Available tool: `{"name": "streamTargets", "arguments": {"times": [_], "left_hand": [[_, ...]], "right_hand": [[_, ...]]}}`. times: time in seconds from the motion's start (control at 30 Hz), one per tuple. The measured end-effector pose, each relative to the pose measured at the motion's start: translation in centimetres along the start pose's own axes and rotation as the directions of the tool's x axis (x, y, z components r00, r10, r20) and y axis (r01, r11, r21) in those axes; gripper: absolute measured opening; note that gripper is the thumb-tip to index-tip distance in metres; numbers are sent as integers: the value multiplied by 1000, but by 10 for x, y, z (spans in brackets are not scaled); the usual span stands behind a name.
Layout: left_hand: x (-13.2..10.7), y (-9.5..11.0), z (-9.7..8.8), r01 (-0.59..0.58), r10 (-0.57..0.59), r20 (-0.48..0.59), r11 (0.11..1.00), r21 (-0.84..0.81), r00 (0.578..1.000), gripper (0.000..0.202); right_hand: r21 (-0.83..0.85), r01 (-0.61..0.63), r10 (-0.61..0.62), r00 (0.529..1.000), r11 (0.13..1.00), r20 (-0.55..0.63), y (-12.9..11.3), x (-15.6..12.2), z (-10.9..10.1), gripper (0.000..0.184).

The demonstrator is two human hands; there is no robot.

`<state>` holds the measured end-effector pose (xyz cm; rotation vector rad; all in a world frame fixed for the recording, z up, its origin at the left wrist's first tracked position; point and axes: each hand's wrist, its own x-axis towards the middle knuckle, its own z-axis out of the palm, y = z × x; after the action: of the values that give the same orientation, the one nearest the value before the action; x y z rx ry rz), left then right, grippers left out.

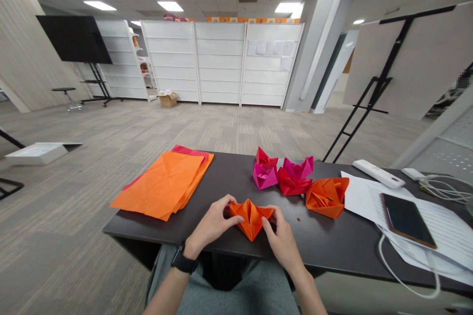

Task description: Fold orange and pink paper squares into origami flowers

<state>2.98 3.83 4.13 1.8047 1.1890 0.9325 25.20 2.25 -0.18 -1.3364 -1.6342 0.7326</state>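
An orange folded-paper boat is held near the front edge of the dark desk, its pointed middle facing me. My left hand, with a black watch on the wrist, grips its left end between thumb and fingers. At the opposite end, my right hand pinches the paper in the same way. Beyond my hands stand finished-looking paper boats: a magenta one, a red one, another magenta one, a small red one and a larger orange one.
A stack of orange and red paper sheets lies on the left of the desk. On the right are printed papers, a phone, a white power strip and a looping white cable.
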Motion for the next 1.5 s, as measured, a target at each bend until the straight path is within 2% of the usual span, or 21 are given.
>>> {"name": "streamTargets", "arguments": {"times": [0.3, 0.47, 0.5, 0.57, 0.63, 0.73, 0.8, 0.9, 1.0, 1.1, 1.17, 1.23, 1.33, 1.5], "left_hand": [[-2, -5, 0, 13, -12, 11, 998, -66, 1000, 30], [-5, -9, -3, -53, 76, 96, 974, -220, 992, 83], [-5, -10, -4, -65, 94, 105, 965, -252, 990, 81], [-5, -11, -9, -80, 114, 113, 960, -267, 987, 54], [-4, -9, -13, -88, 113, 104, 972, -220, 988, 33], [-2, -5, -15, -128, 147, 117, 979, -158, 982, 43], [-1, -4, -14, -151, 180, 163, 973, -175, 970, 51], [2, -7, -9, -112, 148, 155, 969, -218, 977, 52], [8, -15, -1, -12, 39, 112, 972, -233, 993, 37], [15, -21, 9, 53, -32, 95, 970, -238, 995, 22], [18, -23, 14, 47, -37, 46, 969, -242, 998, 24], [19, -24, 16, 19, -20, -4, 973, -232, 1000, 33], [19, -30, 16, 18, -21, -6, 963, -270, 1000, 43], [20, -43, 16, 86, -100, -30, 948, -306, 995, 41]], "right_hand": [[28, 15, -15, 1000, 999, -18, -4, -2, 0, 23], [19, 85, -85, 996, 996, -13, -12, 8, -4, 28], [28, 90, -90, 996, 996, -12, -14, 13, -6, 28], [71, 93, -95, 995, 993, 28, -18, 23, -8, 29], [137, 88, -106, 986, 987, 126, -21, 34, -10, 30], [215, 64, -132, 940, 974, 316, -23, 49, -9, 31], [260, 31, -134, 911, 965, 389, -25, 57, -8, 30], [329, -26, -126, 894, 944, 431, -26, 65, -7, 25], [351, -12, -165, 866, 936, 471, -26, 71, -5, 16], [383, 5, -216, 832, 924, 511, -25, 79, 0, 27], [400, -3, -233, 809, 917, 539, -24, 84, 5, 36], [398, -8, -237, 791, 917, 563, -22, 88, 9, 35], [362, 1, -217, 801, 932, 558, -17, 90, 10, 31], [267, 21, -147, 873, 964, 465, -9, 88, 0, 29]]}}
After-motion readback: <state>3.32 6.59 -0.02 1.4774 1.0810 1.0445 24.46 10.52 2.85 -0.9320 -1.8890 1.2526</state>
